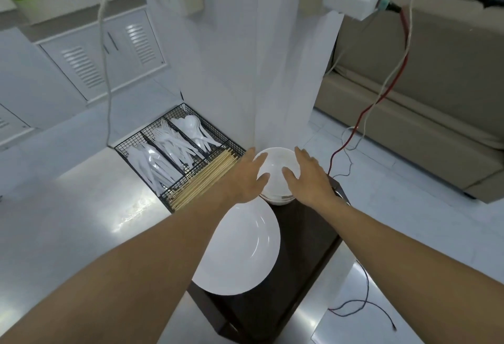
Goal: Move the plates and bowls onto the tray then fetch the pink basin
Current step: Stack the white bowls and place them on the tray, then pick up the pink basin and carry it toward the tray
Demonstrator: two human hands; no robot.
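White plate lies nearest on the dark tray. Beyond it, left hand and right hand flank the stacked bowls on the tray's far end, fingers spread, gripping nothing. Risk: a nudge could tip the stack off the far edge. Pink basin not visible.

Both bare arms reach forward, left hand and right hand spread open, palms facing inward.

Cool, even indoor light fills the wide-angle view, with bright glare on the steel counter beside the left hand. Edges bow outward, and the frame is slightly soft throughout.
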